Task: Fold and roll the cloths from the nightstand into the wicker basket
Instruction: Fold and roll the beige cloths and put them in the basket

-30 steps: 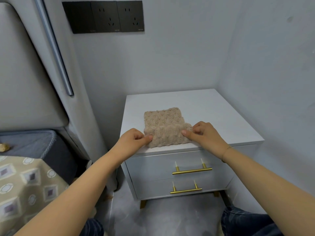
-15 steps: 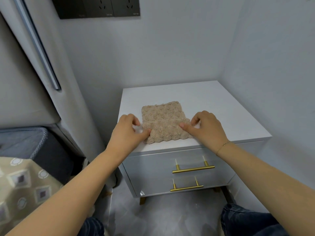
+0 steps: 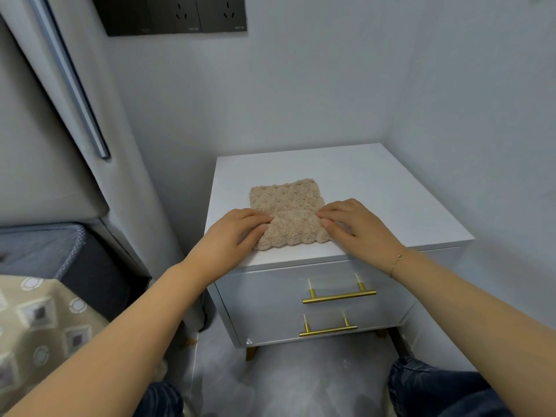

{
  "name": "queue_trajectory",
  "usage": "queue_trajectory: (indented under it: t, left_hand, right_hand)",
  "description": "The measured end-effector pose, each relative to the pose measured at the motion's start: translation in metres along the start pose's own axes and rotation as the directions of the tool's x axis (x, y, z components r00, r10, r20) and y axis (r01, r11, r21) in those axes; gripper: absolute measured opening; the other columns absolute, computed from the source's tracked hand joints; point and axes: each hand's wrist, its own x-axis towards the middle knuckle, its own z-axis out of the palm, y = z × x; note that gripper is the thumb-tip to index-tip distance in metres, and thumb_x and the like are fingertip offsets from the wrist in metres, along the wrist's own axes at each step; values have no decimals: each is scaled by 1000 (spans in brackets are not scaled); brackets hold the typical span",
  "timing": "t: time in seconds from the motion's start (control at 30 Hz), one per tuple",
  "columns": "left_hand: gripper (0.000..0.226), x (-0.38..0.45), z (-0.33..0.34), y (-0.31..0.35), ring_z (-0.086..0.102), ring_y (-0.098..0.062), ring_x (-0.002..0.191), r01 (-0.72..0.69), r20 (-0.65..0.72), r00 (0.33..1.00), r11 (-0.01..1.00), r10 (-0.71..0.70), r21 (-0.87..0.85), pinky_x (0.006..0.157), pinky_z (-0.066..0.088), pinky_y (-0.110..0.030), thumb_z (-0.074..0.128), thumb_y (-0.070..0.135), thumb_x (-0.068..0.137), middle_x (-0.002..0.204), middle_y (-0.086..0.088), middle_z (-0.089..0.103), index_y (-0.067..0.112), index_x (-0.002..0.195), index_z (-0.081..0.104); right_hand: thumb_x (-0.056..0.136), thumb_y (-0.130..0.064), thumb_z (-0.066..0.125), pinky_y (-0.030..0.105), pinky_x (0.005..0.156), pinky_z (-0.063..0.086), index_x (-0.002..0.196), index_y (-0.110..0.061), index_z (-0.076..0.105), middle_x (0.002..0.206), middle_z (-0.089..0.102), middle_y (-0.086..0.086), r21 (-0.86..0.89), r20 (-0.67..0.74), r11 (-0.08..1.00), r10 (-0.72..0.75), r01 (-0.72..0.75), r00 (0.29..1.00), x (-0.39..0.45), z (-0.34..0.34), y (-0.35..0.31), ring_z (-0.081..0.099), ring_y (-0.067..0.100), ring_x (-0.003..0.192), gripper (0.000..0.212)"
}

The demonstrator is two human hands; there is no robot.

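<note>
I see the beige textured cloth (image 3: pixel 288 217) lying near front edge of white nightstand (image 3: pixel 391 188), near half folded over. L hand (image 3: pixel 233 233) pinches its left edge, R hand (image 3: pixel 356 225) pinches right edge; hands apart, cloth between.

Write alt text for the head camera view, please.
Two hands, left hand and right hand, roll the near edge of a beige cloth on a white nightstand with two gold-handled drawers. No basket is visible.

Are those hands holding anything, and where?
Yes: both hands pinch the beige cloth at its folded fold line, left hand on its left edge, right hand on its right.
</note>
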Motion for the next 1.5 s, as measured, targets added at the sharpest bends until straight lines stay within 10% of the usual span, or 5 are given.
queue_trajectory:
  t: [0.33,0.57,1.03,1.23,1.5]
  left_hand:
    - [81,-19,1,1,46,-11,126,-50,95,995,996,43,75,108,34,-27,59,73,72,137,8,53,26,136,52]
    - [40,-41,12,17,62,-21,97,-180,-82,977,965,199,190,84,52,-35,80,16,74,109,1,67,16,112,68]
    - [20,-34,-6,32,48,-3,65,192,-4,979,921,-206,-339,59,33,-16,74,34,83,66,18,57,22,71,63]
    - [46,-20,-1,26,36,-6,51,359,34,925,844,-377,-399,53,29,-19,67,51,84,55,8,46,10,64,59]
    - [64,2,-4,27,20,-10,40,558,63,818,763,-571,-326,48,18,-25,64,59,82,42,8,19,17,52,25]
  right_hand:
    - [74,-66,66,26,97,38,133,-27,51,128,53,-11,-114,77,993,-21,29,997,-21,-4,-2,42,7,112,72]
    - [78,-49,54,24,76,44,113,-20,66,105,63,-9,-79,-38,992,-102,99,994,-44,2,-14,45,7,92,47]
    - [76,-34,78,29,76,45,87,-31,70,82,66,-6,313,-8,929,212,-199,977,-37,-14,-25,58,11,82,14]
    - [83,-45,68,27,59,26,69,5,51,61,41,4,350,29,885,317,-307,948,-15,-8,-22,36,12,58,55]
    - [86,-45,65,19,46,22,52,-18,26,49,22,-2,299,47,852,436,-429,899,10,-6,-23,23,8,42,59]
